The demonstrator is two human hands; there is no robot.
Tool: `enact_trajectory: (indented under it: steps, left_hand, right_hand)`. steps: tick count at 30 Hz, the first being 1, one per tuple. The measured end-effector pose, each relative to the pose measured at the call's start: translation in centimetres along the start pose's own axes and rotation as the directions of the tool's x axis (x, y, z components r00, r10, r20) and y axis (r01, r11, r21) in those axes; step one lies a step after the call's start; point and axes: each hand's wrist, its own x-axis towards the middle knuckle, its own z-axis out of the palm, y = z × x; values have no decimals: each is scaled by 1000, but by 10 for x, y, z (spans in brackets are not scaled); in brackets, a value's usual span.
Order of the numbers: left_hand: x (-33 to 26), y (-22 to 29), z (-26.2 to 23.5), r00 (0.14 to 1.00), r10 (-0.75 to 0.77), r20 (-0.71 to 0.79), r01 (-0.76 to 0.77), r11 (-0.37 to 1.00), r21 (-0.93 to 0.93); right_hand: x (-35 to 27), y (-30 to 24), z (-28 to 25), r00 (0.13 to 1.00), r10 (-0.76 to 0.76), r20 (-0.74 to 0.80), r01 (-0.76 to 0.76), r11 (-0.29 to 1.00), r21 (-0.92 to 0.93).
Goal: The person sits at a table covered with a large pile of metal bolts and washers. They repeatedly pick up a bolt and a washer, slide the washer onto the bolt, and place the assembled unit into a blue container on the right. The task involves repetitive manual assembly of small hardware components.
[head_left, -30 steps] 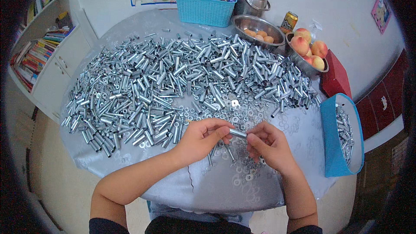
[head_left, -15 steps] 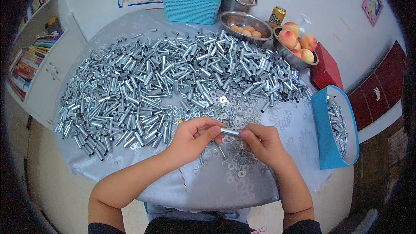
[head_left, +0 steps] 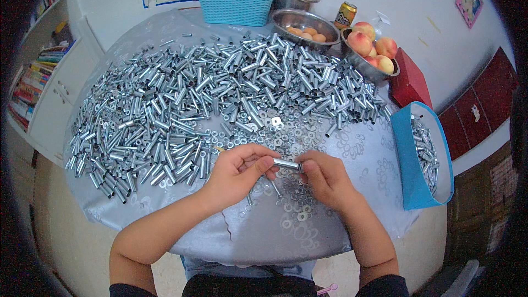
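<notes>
A shiny metal sleeve lies crosswise between my two hands above the near middle of the table. My left hand pinches its left end between thumb and fingers. At its right end, the thumb and fingers of my right hand are closed on it. Flat washers and nuts are scattered beneath my hands, along with a thin bolt. Beyond them spreads a large heap of metal sleeves, with bolts mixed in.
At the right edge of the table stands a blue fabric bin holding metal parts. Along the back are a blue basket, a steel bowl of eggs, a can, a bowl of peaches and a red box.
The view has shifted slightly, so everything sits a little further left and up. Both hands still hold the sleeve; my right fingers have turned a little around its end.
</notes>
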Motion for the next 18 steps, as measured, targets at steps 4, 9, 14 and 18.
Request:
enact_trajectory:
  steps: [4, 9, 14, 18]
  left_hand:
    - [2, -2, -8, 1000, -5, -24, 5, 1000, -5]
    - [1, 1, -4, 1000, -1, 23, 1, 1000, -12]
    - [0, 0, -5, 999, -34, 43, 33, 999, 18]
    - [-1, -1, -4, 999, -11, 41, 11, 1000, -9]
  right_hand:
    - [4, -1, -4, 998, 28, 63, -19, 991, -134]
    - [0, -5, -3, 1000, 14, -8, -14, 997, -77]
    - [3, -6, -7, 929, 296, 220, -318, 945, 70]
    - [3, -9, 3, 998, -28, -65, 32, 997, 66]
